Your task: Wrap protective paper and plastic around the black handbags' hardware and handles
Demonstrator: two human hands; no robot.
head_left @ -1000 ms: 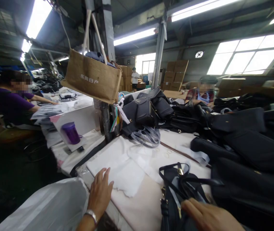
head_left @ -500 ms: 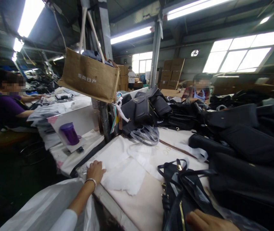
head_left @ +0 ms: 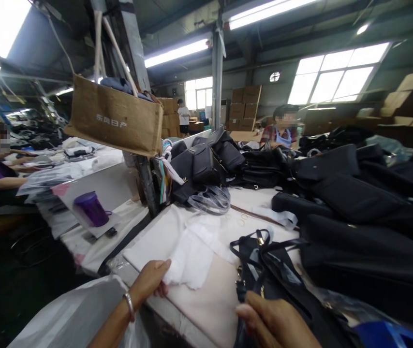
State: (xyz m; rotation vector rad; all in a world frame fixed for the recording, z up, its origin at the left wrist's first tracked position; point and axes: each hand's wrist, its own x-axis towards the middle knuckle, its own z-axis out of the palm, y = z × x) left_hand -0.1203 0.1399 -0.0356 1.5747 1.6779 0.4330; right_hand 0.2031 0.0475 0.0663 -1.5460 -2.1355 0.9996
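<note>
My left hand (head_left: pixel 151 283) pinches the near edge of a white sheet of thin fabric (head_left: pixel 191 253) that lies on the pale table top (head_left: pixel 206 304). A bracelet sits on that wrist. My right hand (head_left: pixel 275 321) rests closed on a black handbag (head_left: pixel 268 270) with straps and gold fittings, at the table's near edge. The right hand's fingers are partly out of frame.
A heap of black bags (head_left: pixel 355 208) covers the table's right and far side. A brown jute bag (head_left: pixel 114 118) hangs from a post. A purple cup (head_left: pixel 90 209) stands at left. A white plastic sack (head_left: pixel 72 314) sits below me. Other people work at left and behind.
My left hand drew back toward me and took hold of the white sheet, lifting its edge. My right hand shifted left onto the black handbag. The view turned right.
</note>
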